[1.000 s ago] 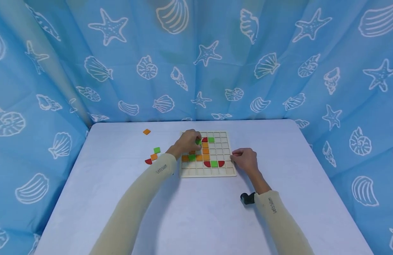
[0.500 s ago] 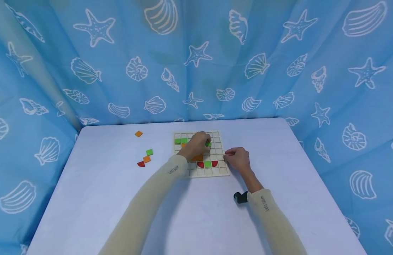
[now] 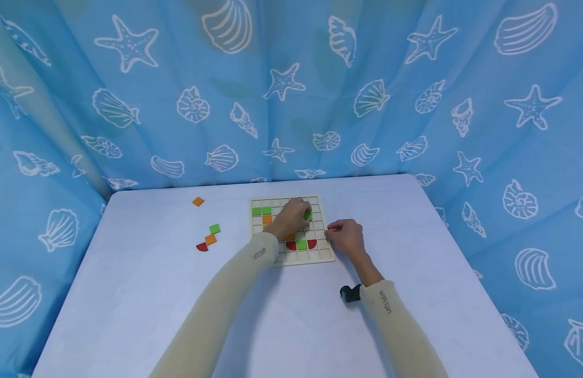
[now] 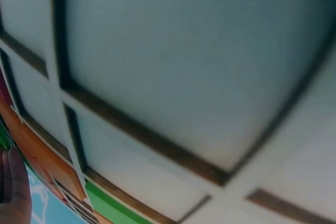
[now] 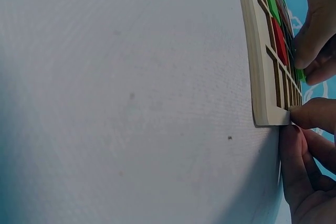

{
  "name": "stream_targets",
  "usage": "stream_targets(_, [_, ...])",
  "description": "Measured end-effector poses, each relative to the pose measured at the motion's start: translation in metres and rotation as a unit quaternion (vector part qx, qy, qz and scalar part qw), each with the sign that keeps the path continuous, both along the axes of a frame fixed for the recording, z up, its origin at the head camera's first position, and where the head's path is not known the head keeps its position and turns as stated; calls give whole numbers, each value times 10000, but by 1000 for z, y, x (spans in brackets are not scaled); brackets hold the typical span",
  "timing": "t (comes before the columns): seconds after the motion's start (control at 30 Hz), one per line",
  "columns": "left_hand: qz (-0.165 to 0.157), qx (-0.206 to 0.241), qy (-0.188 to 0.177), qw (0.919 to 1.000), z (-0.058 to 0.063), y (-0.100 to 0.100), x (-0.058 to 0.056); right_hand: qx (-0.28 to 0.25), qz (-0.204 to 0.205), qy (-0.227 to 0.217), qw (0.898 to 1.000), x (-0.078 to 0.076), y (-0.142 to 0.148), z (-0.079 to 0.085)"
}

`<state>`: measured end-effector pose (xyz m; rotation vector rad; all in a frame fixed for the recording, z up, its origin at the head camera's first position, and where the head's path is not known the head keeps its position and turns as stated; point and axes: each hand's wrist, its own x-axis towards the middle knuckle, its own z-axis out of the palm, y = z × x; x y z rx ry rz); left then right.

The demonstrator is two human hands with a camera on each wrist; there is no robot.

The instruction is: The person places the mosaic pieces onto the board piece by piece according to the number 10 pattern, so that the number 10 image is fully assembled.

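A small green square tile (image 3: 307, 216) sat over the right part of a pale wooden grid board (image 3: 323, 257), pinched between the fingertips of the left hand (image 3: 291, 216). The remaining fingers of that hand were bent in. The right hand (image 3: 346, 235) was nearly closed, its fingertips gripping the right edge of the board close to the near corner.

On the board's near part, a green square piece (image 3: 301, 244) lay between two red rounded pieces (image 3: 312, 244); two green square pieces (image 3: 262, 211) lay at the far left, with an orange square piece (image 3: 266, 219) just below the right one. The left hand and its sleeve hid much of the board's middle and left side. In the left wrist view, blurred grid cells filled most of the frame, and fingers (image 4: 19, 179) were cut off at the left edge.

On the white table (image 3: 315, 336) to the left lay a loose red rounded piece (image 3: 202, 247), an orange and a green square, and farther off an orange square (image 3: 198, 201). Both cream sleeves (image 3: 225, 299) bore small dark lettering, seemingly "Let'sSlim", though blurred. A blue shell-and-starfish curtain (image 3: 291, 42) hung beyond.
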<state>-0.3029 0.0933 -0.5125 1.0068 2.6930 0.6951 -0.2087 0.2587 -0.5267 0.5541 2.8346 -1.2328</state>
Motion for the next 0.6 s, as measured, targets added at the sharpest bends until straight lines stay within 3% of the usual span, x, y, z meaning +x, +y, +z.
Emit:
stream_targets(0.4, [-223, -3, 249, 9994, 3, -1, -1, 76, 48, 50, 9999, 0, -1, 3])
stream_targets(0.6, [-420, -437, 561, 9966, 5, -1, 6, 137, 79, 62, 9999, 0, 1, 1])
